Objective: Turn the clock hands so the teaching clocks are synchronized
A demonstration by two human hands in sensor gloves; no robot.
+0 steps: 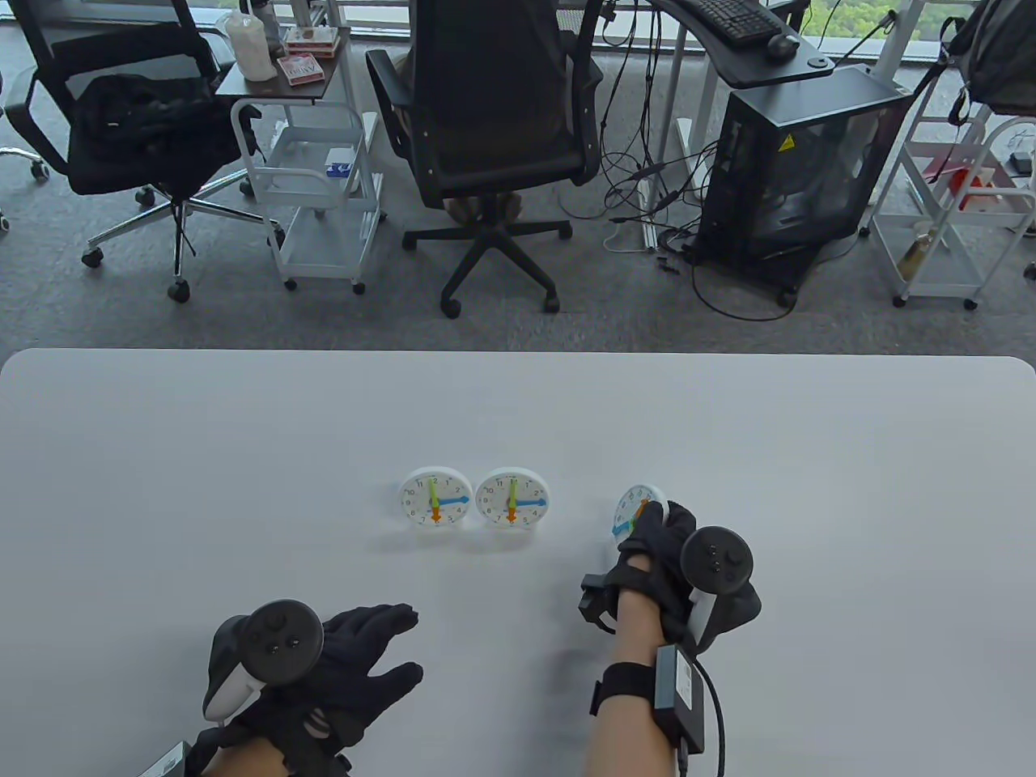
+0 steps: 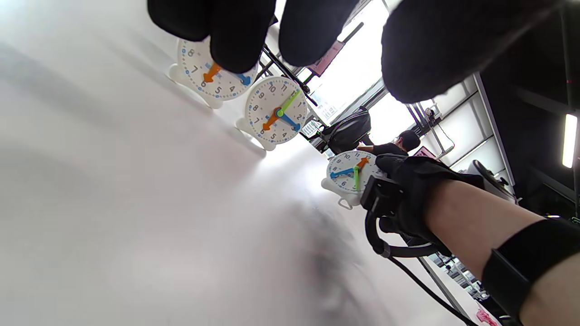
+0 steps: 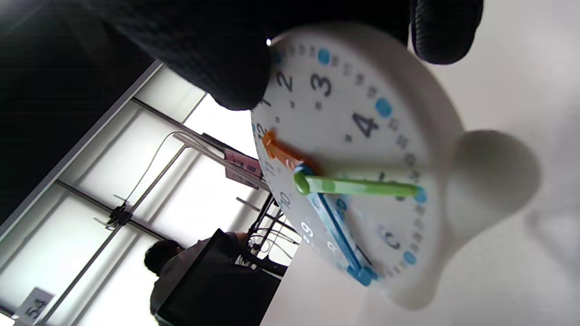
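Three white teaching clocks stand in a loose row on the pale worktop (image 1: pixel 162 453). The left clock (image 1: pixel 435 498) and the middle clock (image 1: pixel 511 498) sit just beside each other, faces toward the camera, and show matching hands: green up at twelve, blue out toward three, orange down at six. The third clock (image 1: pixel 635 508) stands well apart to their right, turned at an angle.

The right hand (image 1: pixel 660 558) is on that third clock: its grip is closed around the upper rim, gloved fingers (image 3: pixel 217 59) pressing against the face near the one and two while another fingertip hooks over the back edge. In the right wrist view its green hand (image 3: pixel 358 186) points toward five, its blue hand (image 3: pixel 337 233) runs toward the seven-eight region, and its short orange hand (image 3: pixel 281 151) points near twelve (the face is seen sideways and partly hidden by the glove, so the numerals are only roughly readable). One rounded white foot (image 3: pixel 494 176) rests on the worktop.

The left hand (image 1: pixel 340 664) lies near the front edge, palm down, fingers spread and holding nothing, well short of the clocks. Nothing lies between it and them.

Beyond the far edge stand a black office chair (image 1: pixel 494 121), a second chair (image 1: pixel 121 121) with a dark bundle on its seat, a white trolley (image 1: pixel 324 186), and a black computer case (image 1: pixel 797 162) amid trailing cables.
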